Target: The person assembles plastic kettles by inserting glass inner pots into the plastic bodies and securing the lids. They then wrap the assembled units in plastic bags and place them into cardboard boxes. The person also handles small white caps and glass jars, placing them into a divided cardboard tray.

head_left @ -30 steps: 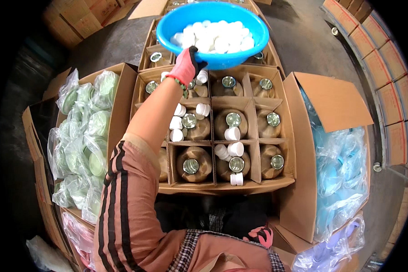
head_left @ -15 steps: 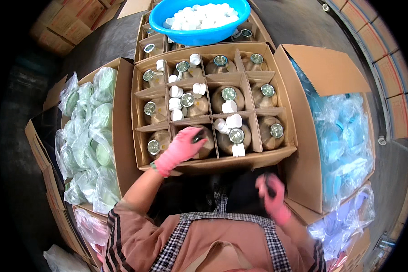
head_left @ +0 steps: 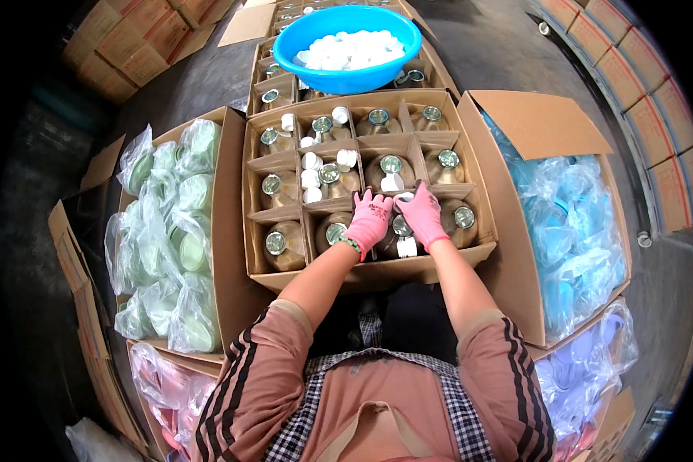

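A divided cardboard carton point(head_left: 346, 281) in front of me holds several clear glass bottles with open round mouths, one per compartment. My right hand point(head_left: 423, 215), in a pink glove with dark fingertips, closes on a white cap point(head_left: 403, 198) over the front row. Beside it, my left hand point(head_left: 368, 219), also pink-gloved, has its fingers curled at the divider; what they hold, if anything, is hidden. Below the right hand is a bottle mouth point(head_left: 401, 225) with another white cap point(head_left: 406, 246) lying against it. More loose white caps point(head_left: 311, 179) lie among the bottles.
A blue basin point(head_left: 346, 81) heaped with white caps stands on another bottle carton behind. To the left is a carton of green plastic-wrapped pieces point(head_left: 196, 254); to the right, one of blue wrapped pieces point(head_left: 570, 239). Pink point(head_left: 181, 393) and purple point(head_left: 581, 369) wrapped pieces sit nearer me.
My left hand has moved right from the neighbouring bottle to the divider. My right hand has come up from near my lap onto the cap. The view has shifted slightly.
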